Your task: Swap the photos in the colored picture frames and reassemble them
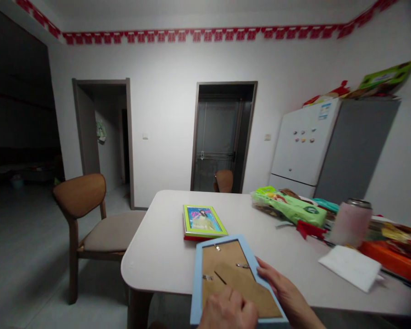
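A light blue picture frame [197, 274] is tilted up at the near table edge with its brown backing board [231, 260] facing me. Several small metal clips sit along the backing's edges. My right hand [282, 288] grips the frame's right side. Over the lower part of the backing, my left hand [228, 308] is closed with its fingers curled; whatever is in them is hidden. A thin dark line or slim strip [220, 277] shows on the board just above that hand. Beyond lies a green picture frame [221, 224], photo side up, stacked on a red one [193, 238].
On the table [167, 274], to the right, are a green package [294, 208], a pink jar [352, 224], white tissue [351, 265] and an orange box [393, 260]. A wooden chair [80, 196] stands left; a refrigerator [301, 146] is behind at right.
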### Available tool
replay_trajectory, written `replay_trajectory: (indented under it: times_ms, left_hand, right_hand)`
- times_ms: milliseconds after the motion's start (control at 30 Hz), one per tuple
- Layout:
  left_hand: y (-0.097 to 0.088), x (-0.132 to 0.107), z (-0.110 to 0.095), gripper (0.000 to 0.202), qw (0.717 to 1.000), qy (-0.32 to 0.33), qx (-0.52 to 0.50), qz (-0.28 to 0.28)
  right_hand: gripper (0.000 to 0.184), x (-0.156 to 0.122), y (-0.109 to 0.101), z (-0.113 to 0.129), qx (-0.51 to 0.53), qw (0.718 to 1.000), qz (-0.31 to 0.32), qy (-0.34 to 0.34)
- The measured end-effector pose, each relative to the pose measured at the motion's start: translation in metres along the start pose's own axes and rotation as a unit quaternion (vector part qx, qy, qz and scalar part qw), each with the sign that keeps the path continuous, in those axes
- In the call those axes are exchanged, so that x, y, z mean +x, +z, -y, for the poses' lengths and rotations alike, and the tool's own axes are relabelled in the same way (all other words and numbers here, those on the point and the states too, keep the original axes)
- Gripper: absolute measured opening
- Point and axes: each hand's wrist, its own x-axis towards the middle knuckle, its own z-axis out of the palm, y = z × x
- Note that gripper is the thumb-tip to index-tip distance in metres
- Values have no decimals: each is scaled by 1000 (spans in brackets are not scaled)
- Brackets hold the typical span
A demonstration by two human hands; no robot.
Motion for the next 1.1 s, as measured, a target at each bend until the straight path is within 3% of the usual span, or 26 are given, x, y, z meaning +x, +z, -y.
replay_trajectory:
  times_ms: [100, 200, 300, 433, 500, 567, 633, 700, 800, 967, 1100]
  left_hand:
    - [24, -10, 2, 14, 998, 19, 30, -47]
    - [41, -18, 3, 15, 998, 27, 24, -47]
    - [47, -22, 2, 12, 1000, 21, -5, -6]
    - [33, -29, 9, 10, 992, -17, -96, 85]
    - [22, -33, 21, 21, 975, -86, -179, 98]
    - [15, -38, 39, 32, 947, -199, -242, 66]
    - [16, -43, 59, 44, 912, -313, -262, 37]
    - [22, -47, 76, 54, 889, -364, -275, 48]
    - [33, -52, 86, 58, 885, -357, -293, 65]
    - [35, -58, 82, 58, 883, -356, -301, 46]
    - [34, -59, 81, 57, 883, -363, -295, 40]
  right_hand:
    - [48, 21, -5, -21, -118, 993, 31, 9]
    - [47, 42, -9, -41, -266, 963, 30, -38]
    - [49, 54, -10, -52, -427, 900, -15, -82]
    - [48, 56, -6, -52, -554, 820, -31, -142]
    - [46, 58, -2, -48, -578, 798, -8, -172]
    - [42, 61, 2, -44, -588, 786, 24, -188]
    - [36, 65, 6, -41, -595, 780, 47, -186]
    - [30, 69, 9, -40, -603, 775, 58, -181]
    - [28, 72, 11, -43, -618, 762, 47, -187]
    - [27, 74, 17, -46, -643, 736, 26, -212]
    - [28, 87, 40, -47, -625, 734, 40, -263]
